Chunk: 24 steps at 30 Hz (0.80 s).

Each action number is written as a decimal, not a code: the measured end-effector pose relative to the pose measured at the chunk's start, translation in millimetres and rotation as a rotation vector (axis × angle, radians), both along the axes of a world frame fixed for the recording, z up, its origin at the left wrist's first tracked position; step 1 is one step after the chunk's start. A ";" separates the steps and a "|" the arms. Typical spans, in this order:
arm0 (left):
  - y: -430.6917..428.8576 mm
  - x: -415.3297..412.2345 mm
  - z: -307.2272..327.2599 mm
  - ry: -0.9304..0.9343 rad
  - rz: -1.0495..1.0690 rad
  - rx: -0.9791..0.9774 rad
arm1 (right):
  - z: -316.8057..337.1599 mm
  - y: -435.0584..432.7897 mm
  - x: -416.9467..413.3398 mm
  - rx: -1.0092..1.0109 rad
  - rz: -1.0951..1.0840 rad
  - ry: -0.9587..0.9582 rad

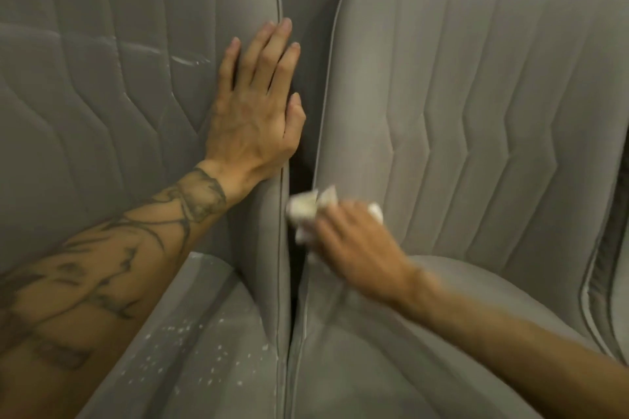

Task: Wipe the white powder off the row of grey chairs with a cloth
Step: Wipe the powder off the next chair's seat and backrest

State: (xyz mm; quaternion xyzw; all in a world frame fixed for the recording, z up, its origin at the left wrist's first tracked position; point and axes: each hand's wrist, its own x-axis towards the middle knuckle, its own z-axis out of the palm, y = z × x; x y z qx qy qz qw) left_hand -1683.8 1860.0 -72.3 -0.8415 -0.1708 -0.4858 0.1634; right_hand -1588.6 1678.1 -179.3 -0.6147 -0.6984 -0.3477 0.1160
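- So the left hand (253,102) is lying flat around the middle of the frame, fingers straight and slightly spread. It's pressing on the right edge of the left backrest (102,85) and holding nothing.
- Its tattooed forearm (102,265) is crossing the lower left of the frame.
- Lower down, centre-right, the right hand (354,245) is coming out pretty blurry. Its fingers are curling round a scrunched-up white cloth (306,207), with bits poking out past the knuckles.
- That cloth is sitting at the lower left edge of the right backrest (476,95), just beside the dark gap (306,78) between the two grey chairs. It's too smeared to tell how hard it's pressing.
- White powder (204,350) is lying in specks across the left seat (238,299) at the bottom of the frame, bunching up near its right seam.
- A pale streak (185,60) is showing on the left backrest, left of the fingers.
- The right seat (408,350) is looking mostly plain grey.
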 end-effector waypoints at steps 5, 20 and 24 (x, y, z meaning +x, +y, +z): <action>-3.1 -3.5 -0.1 0.066 0.022 -0.012 | 8.5 -1.8 2.5 -0.039 -0.053 -0.081; -81.4 -136.1 -145.5 0.312 -0.054 -0.435 | -55.0 -56.5 -68.5 -0.394 0.013 0.551; -104.6 -157.1 -167.9 0.438 -0.063 -0.486 | -47.6 -81.0 -86.2 -0.527 0.134 0.541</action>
